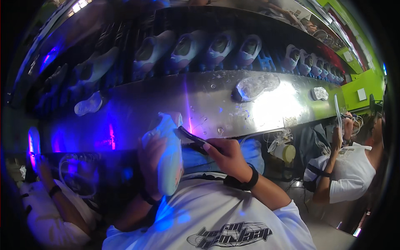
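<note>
My left hand is closed around a pale shoe, held upright in front of my chest. Bluish light falls across it, and my fingers cover part of its left side. A slim black-handled tool, like a small brush, is gripped in my right hand. Its dark tip reaches the upper right edge of the shoe; whether it touches cannot be made out.
Behind the metal worktable, pale shoes stand on a dark conveyor. Light sole-shaped pieces lie on the tabletop, another piece further left. Co-workers sit close on both sides, the right one in a white shirt. Cables hang near the table's edge.
</note>
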Demonstrator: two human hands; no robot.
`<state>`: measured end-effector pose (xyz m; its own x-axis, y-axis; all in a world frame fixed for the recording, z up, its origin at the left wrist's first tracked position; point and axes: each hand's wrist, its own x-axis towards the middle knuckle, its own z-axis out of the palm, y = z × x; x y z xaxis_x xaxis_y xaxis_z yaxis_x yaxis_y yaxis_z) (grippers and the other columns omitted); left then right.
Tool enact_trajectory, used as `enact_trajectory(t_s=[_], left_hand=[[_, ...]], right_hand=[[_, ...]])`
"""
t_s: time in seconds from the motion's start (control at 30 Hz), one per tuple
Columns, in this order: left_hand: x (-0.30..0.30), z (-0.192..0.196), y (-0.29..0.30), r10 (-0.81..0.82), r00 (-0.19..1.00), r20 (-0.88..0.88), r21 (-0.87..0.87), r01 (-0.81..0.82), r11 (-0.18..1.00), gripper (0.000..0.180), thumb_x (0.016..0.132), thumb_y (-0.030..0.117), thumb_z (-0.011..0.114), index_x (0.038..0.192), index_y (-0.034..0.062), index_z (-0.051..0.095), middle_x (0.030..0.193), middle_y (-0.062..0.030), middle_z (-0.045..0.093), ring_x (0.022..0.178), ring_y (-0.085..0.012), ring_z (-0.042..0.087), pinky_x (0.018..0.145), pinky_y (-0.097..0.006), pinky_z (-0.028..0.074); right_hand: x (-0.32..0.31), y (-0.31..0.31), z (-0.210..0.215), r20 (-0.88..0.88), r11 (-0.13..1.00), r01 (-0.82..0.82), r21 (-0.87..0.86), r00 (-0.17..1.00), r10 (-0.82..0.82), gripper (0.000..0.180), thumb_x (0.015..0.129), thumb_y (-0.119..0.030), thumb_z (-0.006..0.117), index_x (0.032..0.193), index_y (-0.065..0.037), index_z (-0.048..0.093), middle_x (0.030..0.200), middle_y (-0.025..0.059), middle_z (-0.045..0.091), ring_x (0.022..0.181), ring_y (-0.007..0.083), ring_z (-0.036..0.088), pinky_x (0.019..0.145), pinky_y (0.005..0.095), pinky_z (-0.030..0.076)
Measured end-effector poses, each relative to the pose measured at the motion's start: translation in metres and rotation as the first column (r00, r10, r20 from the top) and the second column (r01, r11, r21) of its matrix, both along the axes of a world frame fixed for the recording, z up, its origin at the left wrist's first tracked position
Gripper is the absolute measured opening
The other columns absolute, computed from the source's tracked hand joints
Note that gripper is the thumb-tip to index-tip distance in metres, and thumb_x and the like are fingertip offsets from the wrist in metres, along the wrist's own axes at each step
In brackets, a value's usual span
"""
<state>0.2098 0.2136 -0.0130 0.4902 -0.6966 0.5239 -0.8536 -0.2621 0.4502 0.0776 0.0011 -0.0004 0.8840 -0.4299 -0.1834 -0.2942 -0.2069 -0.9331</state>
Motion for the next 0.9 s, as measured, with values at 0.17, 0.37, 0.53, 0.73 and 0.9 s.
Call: enact_trajectory(t_s=[0.17, 0.37, 0.53, 0.73, 0.9], left_hand=[[-0.001, 0.002, -0.001, 0.036, 0.999, 0.029, 0.05, -0.037, 0.998, 0.066, 0.079, 0.02, 0.085, 0.134, 0.0052, 0.053, 0.133, -0.0187, 0.062, 0.132, -0.0414, 0.057, 0.122, -0.064, 0.027], [-0.01, 0.022, -0.019, 0.076, 0.997, 0.014, 0.104, -0.077, 0.992, 0.063, 0.085, 0.027, 0.078, 0.139, 0.0048, 0.054, 0.136, -0.0178, 0.061, 0.137, -0.0388, 0.054, 0.124, -0.062, 0.022], [-0.019, 0.037, -0.037, 0.095, 0.995, -0.031, 0.044, -0.094, 0.995, 0.061, 0.088, 0.026, 0.07, 0.143, 0.0043, 0.053, 0.141, -0.0178, 0.059, 0.138, -0.0389, 0.051, 0.123, -0.063, 0.02], [-0.021, 0.06, -0.061, 0.09, 0.996, -0.019, 0.084, -0.088, 0.993, 0.067, 0.082, 0.015, 0.076, 0.142, 0.0036, 0.047, 0.139, -0.019, 0.056, 0.133, -0.0413, 0.053, 0.121, -0.061, 0.026], [-0.017, 0.07, -0.08, 0.097, 0.995, 0.0, 0.148, -0.096, 0.984, 0.072, 0.075, 0.01, 0.078, 0.14, 0.0044, 0.048, 0.135, -0.0195, 0.056, 0.13, -0.0422, 0.053, 0.117, -0.062, 0.03]], right_hand=[[-0.024, 0.0, 0.042, -0.077, 0.974, -0.072, 0.216, 0.993, 0.091, 0.032, 0.104, -0.026, 0.066, 0.096, 0.004, 0.071, 0.068, 0.001, 0.048, 0.064, 0.009, 0.039, 0.056, 0.0294, 0.036], [-0.049, 0.01, 0.048, 0.157, 0.994, -0.052, 0.099, 0.987, 0.036, 0.025, 0.102, -0.02, 0.069, 0.099, 0.005, 0.071, 0.07, 0.0128, 0.06, 0.059, 0.0182, 0.051, 0.056, 0.0342, 0.042], [-0.065, 0.013, 0.059, 0.218, 0.998, -0.022, 0.059, 0.976, 0.008, 0.025, 0.099, -0.018, 0.069, 0.103, 0.006, 0.072, 0.076, 0.015, 0.065, 0.064, 0.0219, 0.059, 0.06, 0.0347, 0.045], [-0.075, 0.01, 0.065, 0.336, 0.99, 0.082, -0.114, 0.941, -0.039, 0.021, 0.097, -0.013, 0.069, 0.107, 0.005, 0.072, 0.076, 0.0152, 0.064, 0.063, 0.0264, 0.06, 0.06, 0.0352, 0.046], [-0.078, -0.002, 0.082, 0.288, 0.957, 0.165, -0.238, 0.953, -0.093, 0.019, 0.094, -0.011, 0.071, 0.107, 0.003, 0.072, 0.072, 0.0123, 0.061, 0.057, 0.0226, 0.058, 0.054, 0.0335, 0.043]])
